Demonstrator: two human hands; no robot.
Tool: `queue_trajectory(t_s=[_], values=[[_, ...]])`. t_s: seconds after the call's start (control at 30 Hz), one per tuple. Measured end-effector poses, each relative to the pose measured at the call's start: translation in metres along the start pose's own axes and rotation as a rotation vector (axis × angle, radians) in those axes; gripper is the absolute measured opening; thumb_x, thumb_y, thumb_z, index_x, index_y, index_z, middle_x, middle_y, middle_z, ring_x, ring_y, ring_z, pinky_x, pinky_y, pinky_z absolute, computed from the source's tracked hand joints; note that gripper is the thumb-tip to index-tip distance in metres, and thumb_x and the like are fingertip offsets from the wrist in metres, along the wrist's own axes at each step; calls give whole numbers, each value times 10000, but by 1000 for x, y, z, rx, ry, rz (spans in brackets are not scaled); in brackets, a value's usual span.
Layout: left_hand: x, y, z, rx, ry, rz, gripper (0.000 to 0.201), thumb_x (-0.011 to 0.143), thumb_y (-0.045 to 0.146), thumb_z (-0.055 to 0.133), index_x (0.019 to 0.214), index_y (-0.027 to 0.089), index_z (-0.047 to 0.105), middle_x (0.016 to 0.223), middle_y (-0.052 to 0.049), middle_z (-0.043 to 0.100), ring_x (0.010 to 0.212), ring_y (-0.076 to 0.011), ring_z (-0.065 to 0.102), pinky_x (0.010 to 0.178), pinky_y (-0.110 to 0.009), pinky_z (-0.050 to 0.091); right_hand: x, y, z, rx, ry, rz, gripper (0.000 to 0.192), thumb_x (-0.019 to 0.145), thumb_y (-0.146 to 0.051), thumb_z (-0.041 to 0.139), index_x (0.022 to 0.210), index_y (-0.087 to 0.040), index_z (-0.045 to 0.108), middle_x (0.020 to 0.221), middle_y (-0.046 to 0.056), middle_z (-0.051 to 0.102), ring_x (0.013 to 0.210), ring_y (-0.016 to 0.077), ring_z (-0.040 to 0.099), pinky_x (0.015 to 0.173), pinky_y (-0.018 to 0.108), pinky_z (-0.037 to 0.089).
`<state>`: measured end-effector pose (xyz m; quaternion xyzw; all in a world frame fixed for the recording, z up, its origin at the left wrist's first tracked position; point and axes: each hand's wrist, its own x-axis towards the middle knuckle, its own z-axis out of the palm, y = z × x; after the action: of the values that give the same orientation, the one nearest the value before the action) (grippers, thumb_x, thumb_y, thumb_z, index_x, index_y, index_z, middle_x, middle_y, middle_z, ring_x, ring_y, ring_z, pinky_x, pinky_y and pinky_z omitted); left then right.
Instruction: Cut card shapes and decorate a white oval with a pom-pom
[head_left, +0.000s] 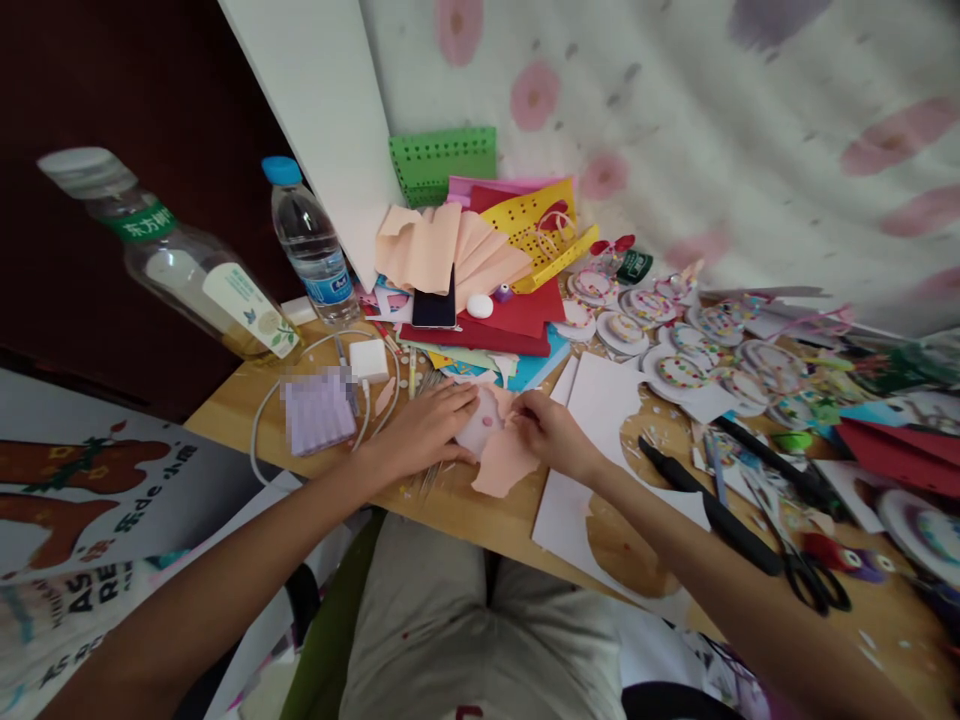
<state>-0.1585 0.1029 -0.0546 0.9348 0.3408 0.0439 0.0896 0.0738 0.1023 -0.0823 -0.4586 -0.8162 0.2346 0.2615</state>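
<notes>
My left hand (427, 428) lies flat with its fingers stretched out over the left edge of a pale round piece (480, 425) with a small pink spot. Peach paper (508, 462) with a torn-looking, uneven edge borders this piece on the right. At the paper's upper right, the curled fingers of my right hand (553, 432) pinch it. Its fingertips are partly hidden. White sheets with round cut-outs (596, 390) lie beneath my right wrist and forearm.
A water bottle (315, 250), a tea bottle (202, 270) and a white charger (368, 360) with its cable stand left. Behind are stacked coloured sheets (487, 330) and a phone (435, 308). To the right lie several beaded discs (679, 368), scissors (795, 555) and a black-handled tool (720, 520).
</notes>
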Motion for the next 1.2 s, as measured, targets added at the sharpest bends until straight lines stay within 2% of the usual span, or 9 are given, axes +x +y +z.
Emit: queue_trajectory(t_s=[0.13, 0.23, 0.3, 0.43, 0.7, 0.9, 1.03, 1.1, 1.2], values=[[1, 1, -2, 4, -13, -6, 700, 786, 516, 701, 1324, 116, 497, 1451, -193, 469, 1381, -305, 397, 1172, -451, 247, -7, -8, -8, -8, -54, -79, 146, 826, -83, 408, 811, -214, 472, 871, 76, 554, 820, 211, 531, 729, 344, 460], [1, 1, -1, 7, -8, 5, 719, 772, 514, 712, 1309, 83, 508, 1440, -206, 475, 1375, -313, 402, 1180, -449, 241, -12, -12, -10, -41, -108, -131, 68, 843, -148, 511, 870, -207, 493, 955, 92, 568, 894, 235, 517, 827, 400, 438], [1, -1, 0, -1, 10, 13, 705, 764, 522, 717, 1291, 96, 524, 1434, -201, 482, 1373, -313, 402, 1178, -455, 246, -14, -13, -7, -80, -128, -155, 123, 827, -179, 583, 913, -201, 499, 985, 96, 578, 925, 249, 513, 861, 425, 422], [1, -3, 3, -28, 31, 22, 652, 768, 520, 718, 1271, 146, 535, 1428, -177, 492, 1366, -308, 410, 1163, -467, 271, -12, -11, -1, -117, -127, -174, 102, 828, -133, 566, 880, -195, 504, 921, 85, 581, 896, 246, 509, 845, 415, 421], [1, -2, 0, -111, -5, -7, 646, 759, 436, 741, 1281, 126, 521, 1461, -191, 445, 1392, -328, 364, 1162, -476, 277, -8, -14, -4, -134, -130, -230, 87, 876, -109, 523, 839, -188, 523, 891, 80, 590, 858, 226, 504, 804, 367, 440], [0, 7, 4, -342, 104, -96, 615, 652, 253, 747, 1218, 144, 532, 1437, -193, 456, 1393, -348, 352, 1143, -505, 291, -8, -11, 2, -192, -111, -262, 136, 905, -104, 459, 813, -188, 512, 848, 102, 565, 839, 249, 494, 768, 401, 453], [0, 13, -3, -400, 165, -121, 487, 692, 243, 728, 1144, 210, 551, 1349, -115, 529, 1342, -311, 423, 1097, -461, 363, -8, -20, -17, -192, -78, -285, 147, 940, -142, 440, 811, -201, 479, 830, 91, 556, 811, 234, 505, 759, 399, 466], [-3, 18, -8, -534, 228, -170, 599, 705, 325, 752, 1237, 225, 495, 1365, -115, 502, 1302, -315, 460, 1058, -460, 402, -12, -32, -31, -139, -18, -301, 114, 956, -151, 427, 862, -202, 469, 899, 104, 566, 865, 229, 527, 784, 394, 475], [-7, 34, -15, -936, 384, -245, 821, 659, 426, 809, 1356, 262, 407, 1388, -116, 474, 1247, -337, 498, 989, -455, 455, -22, -55, -49, -4, 102, -343, 80, 956, -132, 444, 950, -210, 460, 1055, 123, 569, 1027, 225, 532, 881, 402, 466]])
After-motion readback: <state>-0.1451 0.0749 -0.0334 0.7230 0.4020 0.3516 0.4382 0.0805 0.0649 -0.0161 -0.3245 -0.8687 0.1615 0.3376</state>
